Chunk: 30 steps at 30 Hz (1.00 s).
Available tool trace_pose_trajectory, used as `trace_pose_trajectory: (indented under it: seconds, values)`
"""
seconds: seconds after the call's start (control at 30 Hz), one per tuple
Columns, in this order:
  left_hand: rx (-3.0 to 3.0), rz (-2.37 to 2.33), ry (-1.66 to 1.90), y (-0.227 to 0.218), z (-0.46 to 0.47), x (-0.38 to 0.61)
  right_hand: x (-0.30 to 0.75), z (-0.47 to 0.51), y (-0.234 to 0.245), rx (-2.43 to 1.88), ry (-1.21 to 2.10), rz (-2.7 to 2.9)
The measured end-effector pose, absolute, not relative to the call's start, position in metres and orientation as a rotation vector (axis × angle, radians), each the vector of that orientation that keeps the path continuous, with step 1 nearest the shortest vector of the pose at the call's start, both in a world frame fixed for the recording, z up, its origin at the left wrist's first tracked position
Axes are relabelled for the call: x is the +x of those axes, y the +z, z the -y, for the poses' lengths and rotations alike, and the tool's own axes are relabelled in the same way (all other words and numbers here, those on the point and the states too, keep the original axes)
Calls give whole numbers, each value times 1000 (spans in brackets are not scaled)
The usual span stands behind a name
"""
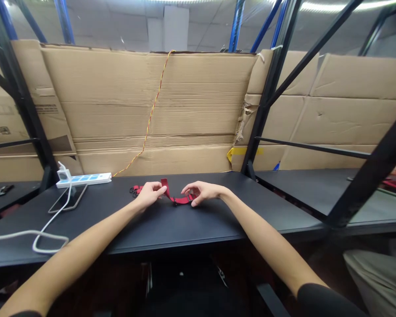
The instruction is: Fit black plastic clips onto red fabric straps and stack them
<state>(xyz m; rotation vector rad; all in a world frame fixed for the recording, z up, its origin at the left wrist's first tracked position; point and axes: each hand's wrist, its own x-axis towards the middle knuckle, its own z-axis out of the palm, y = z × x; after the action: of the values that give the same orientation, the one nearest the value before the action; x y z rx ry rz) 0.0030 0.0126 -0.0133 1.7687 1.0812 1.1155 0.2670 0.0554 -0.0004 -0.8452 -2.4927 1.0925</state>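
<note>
A red strap (pixel 183 200) spans the gap between both hands' fingers, low over the black tabletop (pixel 198 224), a black slider (pixel 174 201) along it. The left hand (pixel 148 194) pinches it below its upturned end; the right hand (pixel 207 191) curls about the other, its grip unclear. Left of the left fingers are red webbing (pixel 137 189), then a phone-like device (pixel 76 198) and a power strip (pixel 94 178).

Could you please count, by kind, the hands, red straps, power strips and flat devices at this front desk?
Left hand and right hand: 2
Red strap: at least 1 (left hand hides whether visible parts join)
Power strip: 1
Flat device: 1
Total: at least 5
</note>
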Motion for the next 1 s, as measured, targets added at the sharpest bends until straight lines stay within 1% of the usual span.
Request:
trace_pose_trajectory:
  seconds: [0.1,0.2,0.37,0.47,0.67,0.83,1.0]
  values:
    - [1746,-1066,1152,-13,-12,4,264,-57,-3,-913,1068,2478]
    - [1718,-1019,1126,-12,-9,6,257,-58,-8,-881,1052,2331]
    - [1765,-996,1060,-12,-4,10,245,-51,-12,-786,1197,2175]
    - [1781,-994,1049,-14,-4,11,242,-46,-10,-828,1231,2263]
    - [1787,-1009,1076,-14,-7,8,244,-44,-5,-886,1152,2381]
    - [1790,-1029,1050,-12,-5,9,245,-42,-3,-897,1297,2253]
    - [1853,-1018,967,-9,1,12,236,-37,-7,-754,1452,1982]
